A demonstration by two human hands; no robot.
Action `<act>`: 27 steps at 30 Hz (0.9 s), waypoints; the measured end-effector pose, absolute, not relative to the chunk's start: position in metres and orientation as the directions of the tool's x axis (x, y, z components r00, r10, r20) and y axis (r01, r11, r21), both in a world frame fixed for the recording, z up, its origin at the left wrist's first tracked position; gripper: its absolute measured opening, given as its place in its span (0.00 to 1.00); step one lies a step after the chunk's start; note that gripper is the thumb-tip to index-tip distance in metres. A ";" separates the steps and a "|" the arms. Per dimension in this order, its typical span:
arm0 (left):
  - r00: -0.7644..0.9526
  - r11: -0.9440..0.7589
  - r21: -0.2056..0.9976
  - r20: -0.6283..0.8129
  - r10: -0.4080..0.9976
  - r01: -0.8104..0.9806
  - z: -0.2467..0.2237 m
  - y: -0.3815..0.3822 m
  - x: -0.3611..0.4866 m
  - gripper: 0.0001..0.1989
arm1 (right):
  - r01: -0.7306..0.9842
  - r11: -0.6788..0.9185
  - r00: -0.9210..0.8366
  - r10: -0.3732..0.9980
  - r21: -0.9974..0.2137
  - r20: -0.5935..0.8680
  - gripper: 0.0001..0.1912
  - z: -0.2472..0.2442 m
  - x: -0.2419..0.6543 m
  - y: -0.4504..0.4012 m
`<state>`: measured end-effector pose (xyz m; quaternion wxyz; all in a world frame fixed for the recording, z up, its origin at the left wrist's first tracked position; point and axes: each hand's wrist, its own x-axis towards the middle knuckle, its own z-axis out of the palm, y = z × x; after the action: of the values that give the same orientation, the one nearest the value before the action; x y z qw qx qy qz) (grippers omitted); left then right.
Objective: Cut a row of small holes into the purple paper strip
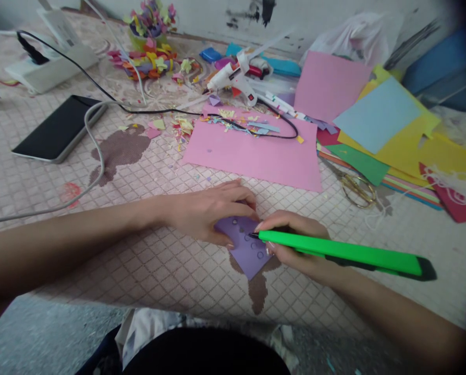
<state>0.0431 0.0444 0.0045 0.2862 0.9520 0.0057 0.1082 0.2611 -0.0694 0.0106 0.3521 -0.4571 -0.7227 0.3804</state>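
Observation:
A small piece of purple paper [249, 264] lies on the quilted tablecloth, with a row of several small dark rings drawn on it. My left hand [217, 211] grips its upper left part, thumb and curled fingers closed around the edge. In my right hand [295, 237] is a green utility knife [342, 250] with a black end. The knife slants across the hand, its dark tip against or just above the paper among the rings. My right fingertips rest by the paper's right side and cover part of it.
Beyond the hands lies a pink sheet [256, 159] with paper scraps and a glue gun [233, 78]. Gold-handled scissors [356, 190] and coloured paper [379, 114] lie at right. A phone [59, 127], cables and a power strip [53, 65] are at left; paper flowers [150, 60] stand behind.

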 end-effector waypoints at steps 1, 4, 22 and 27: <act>0.976 -0.836 0.545 0.207 0.071 -0.054 0.005 0.044 0.043 0.23 | 0.397 0.291 -0.335 0.929 -0.871 0.158 0.10 0.011 0.261 -0.069; 0.975 -0.837 0.545 0.210 0.070 -0.057 0.005 0.044 0.043 0.23 | 0.400 0.291 -0.341 0.928 -0.869 0.154 0.10 0.011 0.261 -0.070; 0.972 -0.838 0.543 0.222 0.082 -0.053 0.003 0.044 0.043 0.24 | 0.384 0.292 -0.338 0.927 -0.876 0.161 0.10 0.011 0.259 -0.068; 0.971 -0.832 0.552 0.223 0.082 -0.057 0.003 0.044 0.043 0.22 | 0.400 0.293 -0.354 0.924 -0.869 0.148 0.10 0.011 0.261 -0.069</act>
<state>0.0429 0.0442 0.0034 0.2899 0.9495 0.0067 0.1196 0.2607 -0.0686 0.0107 0.3414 -0.4546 -0.7278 0.3835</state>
